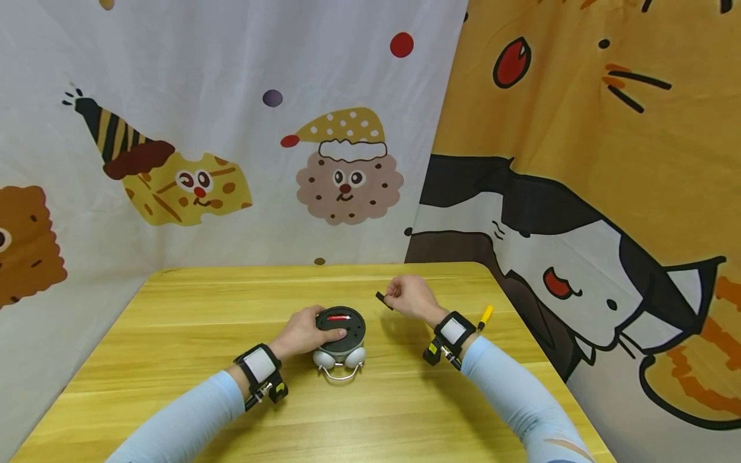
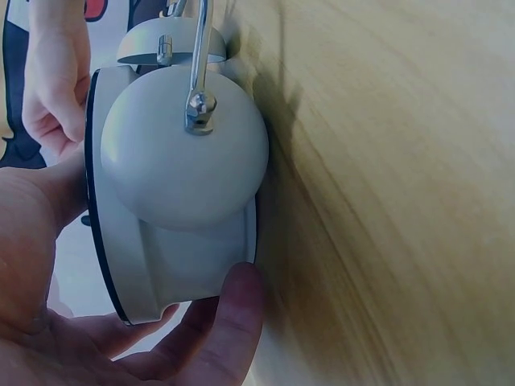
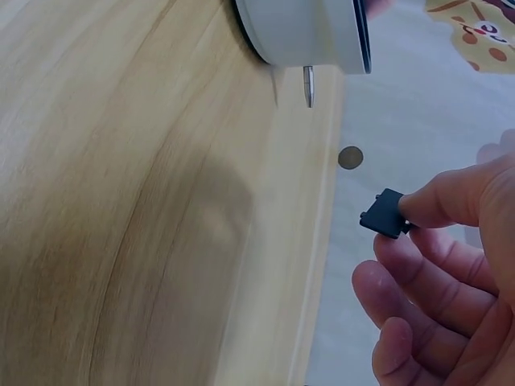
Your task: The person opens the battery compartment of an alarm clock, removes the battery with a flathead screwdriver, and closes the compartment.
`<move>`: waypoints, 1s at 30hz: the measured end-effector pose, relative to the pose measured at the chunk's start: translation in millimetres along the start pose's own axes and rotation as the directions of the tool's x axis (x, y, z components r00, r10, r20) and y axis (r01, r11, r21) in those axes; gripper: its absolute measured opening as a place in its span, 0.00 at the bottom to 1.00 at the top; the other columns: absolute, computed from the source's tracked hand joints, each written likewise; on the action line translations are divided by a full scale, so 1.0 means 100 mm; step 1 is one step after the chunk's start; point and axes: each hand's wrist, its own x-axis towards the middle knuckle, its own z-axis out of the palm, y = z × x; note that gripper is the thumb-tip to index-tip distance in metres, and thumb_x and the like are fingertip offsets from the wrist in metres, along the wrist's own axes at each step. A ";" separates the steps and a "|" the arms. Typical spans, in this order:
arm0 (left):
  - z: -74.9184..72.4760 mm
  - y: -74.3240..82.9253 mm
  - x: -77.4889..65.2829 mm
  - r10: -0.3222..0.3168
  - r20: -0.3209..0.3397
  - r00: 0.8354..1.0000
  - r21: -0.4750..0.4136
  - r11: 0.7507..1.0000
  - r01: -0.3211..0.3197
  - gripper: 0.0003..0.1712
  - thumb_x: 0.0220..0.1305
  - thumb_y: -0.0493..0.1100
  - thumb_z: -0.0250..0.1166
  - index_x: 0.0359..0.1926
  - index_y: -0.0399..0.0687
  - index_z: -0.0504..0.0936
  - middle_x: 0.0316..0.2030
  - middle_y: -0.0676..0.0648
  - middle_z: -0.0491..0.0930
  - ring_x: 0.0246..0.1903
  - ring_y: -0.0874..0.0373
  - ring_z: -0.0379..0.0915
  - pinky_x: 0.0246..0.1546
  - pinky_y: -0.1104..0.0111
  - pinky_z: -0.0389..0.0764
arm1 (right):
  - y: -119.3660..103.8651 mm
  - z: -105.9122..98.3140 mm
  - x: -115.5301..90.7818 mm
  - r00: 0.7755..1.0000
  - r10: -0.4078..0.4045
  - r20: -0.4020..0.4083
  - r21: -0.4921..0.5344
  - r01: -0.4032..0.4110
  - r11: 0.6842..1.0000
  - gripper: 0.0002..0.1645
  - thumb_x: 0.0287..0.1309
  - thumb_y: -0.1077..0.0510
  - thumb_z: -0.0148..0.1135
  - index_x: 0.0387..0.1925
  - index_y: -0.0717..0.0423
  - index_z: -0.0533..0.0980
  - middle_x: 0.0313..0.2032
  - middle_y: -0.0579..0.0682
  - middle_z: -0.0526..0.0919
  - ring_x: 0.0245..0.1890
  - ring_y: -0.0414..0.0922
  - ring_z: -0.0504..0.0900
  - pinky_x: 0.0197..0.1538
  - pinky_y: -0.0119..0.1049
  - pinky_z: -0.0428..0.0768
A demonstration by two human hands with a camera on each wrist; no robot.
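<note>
A twin-bell alarm clock [image 1: 351, 341] lies face down on the table, its black back upward and its two bells and wire handle toward me. In the open battery slot a red battery [image 1: 338, 317] shows. My left hand [image 1: 303, 332] grips the clock from its left side, thumb over the back and fingers round the pale casing [image 2: 193, 257]. Off to the right of the clock, my right hand [image 1: 412, 297] is raised above the table. Its thumb and fingertips pinch a small black battery cover [image 3: 382, 214] with little tabs on its edge.
A screwdriver with a yellow handle [image 1: 486, 314] lies on the wooden table [image 1: 231, 302] beyond the right wrist. Printed cloth [image 1: 202, 77] hangs behind the table's far edge and along its right side. A metal leg [image 3: 308, 87] sticks out from the clock.
</note>
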 end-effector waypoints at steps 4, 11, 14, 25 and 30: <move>0.00 0.00 0.00 -0.006 0.000 1.000 0.002 1.000 0.006 0.43 0.64 0.60 0.84 0.67 0.36 0.83 0.55 0.38 0.91 0.53 0.48 0.87 0.57 0.52 0.86 | 0.01 0.01 -0.01 1.000 0.003 0.002 -0.005 -0.003 1.000 0.05 0.66 0.54 0.77 0.34 0.47 0.89 0.28 0.43 0.91 0.27 0.38 0.82 0.35 0.35 0.80; 0.00 0.00 -0.01 -0.006 0.001 1.000 0.007 1.000 0.006 0.43 0.63 0.61 0.84 0.66 0.36 0.83 0.54 0.39 0.91 0.52 0.49 0.87 0.56 0.53 0.86 | 0.06 0.05 -0.01 1.000 0.000 0.003 -0.024 0.000 1.000 0.06 0.65 0.55 0.78 0.31 0.46 0.88 0.26 0.41 0.89 0.26 0.38 0.81 0.35 0.36 0.79; 0.00 0.01 -0.01 -0.005 0.002 1.000 0.005 1.000 0.005 0.42 0.63 0.61 0.84 0.66 0.36 0.83 0.53 0.39 0.91 0.52 0.49 0.87 0.55 0.53 0.86 | 0.08 0.06 -0.01 1.000 0.014 0.016 -0.030 -0.014 0.999 0.06 0.66 0.54 0.78 0.31 0.46 0.88 0.26 0.41 0.89 0.26 0.38 0.82 0.35 0.36 0.80; 0.00 0.00 -0.01 -0.010 0.001 1.000 0.001 1.000 0.010 0.43 0.63 0.61 0.84 0.67 0.36 0.83 0.55 0.38 0.91 0.53 0.48 0.86 0.57 0.51 0.86 | 0.15 0.10 -0.01 0.996 0.080 0.035 -0.040 -0.079 0.996 0.06 0.67 0.54 0.77 0.32 0.48 0.88 0.27 0.43 0.89 0.26 0.41 0.81 0.31 0.34 0.76; 0.00 0.00 0.00 -0.011 0.001 1.000 -0.001 1.000 0.011 0.44 0.63 0.61 0.84 0.68 0.36 0.83 0.56 0.38 0.91 0.54 0.48 0.86 0.58 0.51 0.86 | 0.18 0.11 -0.01 0.993 0.113 0.034 -0.052 -0.111 0.992 0.08 0.68 0.53 0.77 0.32 0.47 0.87 0.28 0.44 0.89 0.24 0.41 0.80 0.27 0.34 0.74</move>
